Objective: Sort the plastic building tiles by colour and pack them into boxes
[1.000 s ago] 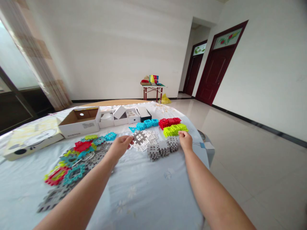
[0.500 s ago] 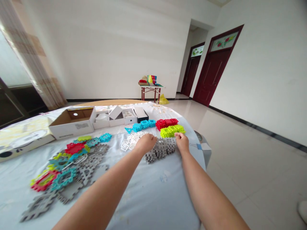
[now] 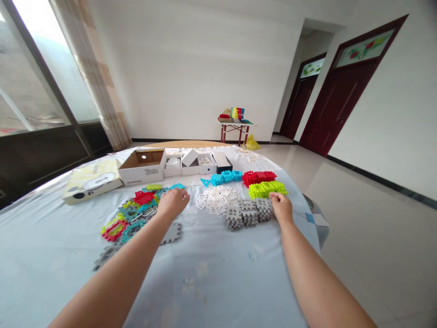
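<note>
My left hand (image 3: pixel 173 202) hangs over the right part of a loose pile of interlocking plastic building pieces in red (image 3: pixel 144 197), teal (image 3: pixel 133 230), green and grey. Its fingers curl downward and are partly hidden, so whether it holds anything is unclear. My right hand (image 3: pixel 282 208) is closed, fingertips at the right end of the grey interlocking pieces (image 3: pixel 249 212), which stand in several stacks. What lies inside its fingers is hidden. Behind the grey stacks lie rows of lime-green pieces (image 3: pixel 268 189), red pieces (image 3: pixel 259 177) and blue pieces (image 3: pixel 225 177). Small white frame pieces (image 3: pixel 218 199) form a heap between my hands.
An open white box (image 3: pixel 141 174) and several smaller boxes (image 3: pixel 190 169) line the back of the cloth-covered table (image 3: pixel 211 273). At left lies a yellow-and-white box (image 3: pixel 92 181). Beyond the table's right edge, a stool (image 3: pixel 317 223) is partly visible.
My left hand has moved left, from the grey stacks to the loose pile. My right hand stays at the stacks' right end. The view has turned left.
</note>
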`<state>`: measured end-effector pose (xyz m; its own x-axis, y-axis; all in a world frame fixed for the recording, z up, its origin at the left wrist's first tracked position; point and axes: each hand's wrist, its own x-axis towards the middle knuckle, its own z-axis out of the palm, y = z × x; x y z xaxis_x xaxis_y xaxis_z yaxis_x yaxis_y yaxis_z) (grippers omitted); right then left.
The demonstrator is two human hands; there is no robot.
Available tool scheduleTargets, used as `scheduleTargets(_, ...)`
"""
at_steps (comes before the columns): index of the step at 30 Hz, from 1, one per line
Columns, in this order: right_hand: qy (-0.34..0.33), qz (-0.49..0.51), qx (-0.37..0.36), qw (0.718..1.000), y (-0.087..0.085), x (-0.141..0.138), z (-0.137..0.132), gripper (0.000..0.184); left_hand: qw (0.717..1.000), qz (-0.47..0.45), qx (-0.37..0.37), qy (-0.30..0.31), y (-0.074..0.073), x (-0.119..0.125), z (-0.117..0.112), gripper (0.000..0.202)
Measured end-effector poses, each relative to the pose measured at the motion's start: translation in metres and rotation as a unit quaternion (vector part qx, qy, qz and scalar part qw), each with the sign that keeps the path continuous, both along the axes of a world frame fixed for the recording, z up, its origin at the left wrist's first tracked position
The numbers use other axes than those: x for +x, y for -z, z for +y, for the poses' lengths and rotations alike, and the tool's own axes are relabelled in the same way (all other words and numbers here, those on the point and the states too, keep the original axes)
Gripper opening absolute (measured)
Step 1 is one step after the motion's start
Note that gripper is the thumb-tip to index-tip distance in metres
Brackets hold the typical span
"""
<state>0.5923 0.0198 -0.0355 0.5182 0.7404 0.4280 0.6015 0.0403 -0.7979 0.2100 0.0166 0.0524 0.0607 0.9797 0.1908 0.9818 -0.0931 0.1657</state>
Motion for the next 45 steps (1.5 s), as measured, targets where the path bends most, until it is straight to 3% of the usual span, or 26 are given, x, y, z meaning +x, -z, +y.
scheduleTargets(4, 0.001, -0.001, 0.001, 1.0, 0.0, 0.0, -0.001, 0.031, 0.996, 0.079, -0.028, -0.042, 0.008, -0.028, 0.005, 0.04)
scheduleTargets(9, 0.0, -0.002, -0.002, 1.0, 0.001, 0.0, -0.002, 0.032, 0.993, 0.096, -0.059, -0.036, 0.011, -0.034, 0.013, 0.04)
scheduleTargets(13, -0.003, 0.001, -0.006, 1.0, 0.003, 0.001, -0.002, 0.032, 0.994, 0.095, -0.054, -0.031, 0.006, -0.036, 0.015, 0.024)
scheduleTargets(16, -0.01, 0.008, -0.013, 1.0, 0.004, 0.002, 0.0, 0.032, 0.995, 0.087, -0.02, -0.042, -0.002, -0.041, 0.014, 0.026)
scheduleTargets(19, -0.014, 0.007, -0.011, 1.0, 0.004, 0.001, 0.001, 0.031, 0.999, -0.014, -0.01, -0.039, -0.009, -0.041, 0.011, 0.032)
scheduleTargets(22, -0.013, 0.001, -0.006, 1.0, 0.004, 0.001, 0.002, 0.031, 0.983, -0.168, -0.069, -0.021, -0.01, -0.033, 0.008, 0.037)
scheduleTargets(25, -0.016, -0.003, -0.002, 1.0, 0.004, 0.001, 0.003, 0.03, 0.968, -0.215, -0.131, 0.011, -0.006, -0.021, 0.005, 0.041)
scheduleTargets(31, -0.016, 0.005, -0.003, 1.0, 0.005, 0.003, 0.004, 0.03, 0.988, -0.129, -0.082, 0.036, 0.007, -0.018, -0.002, 0.044)
scheduleTargets(38, -0.013, 0.013, 0.004, 1.0, 0.002, 0.0, 0.003, 0.029, 0.987, 0.03, -0.127, 0.099, 0.017, -0.021, -0.005, 0.07)
scheduleTargets(45, -0.015, 0.025, 0.013, 0.999, 0.0, -0.002, 0.002, 0.028, 0.986, 0.017, -0.139, 0.092, 0.021, -0.022, 0.002, 0.056)
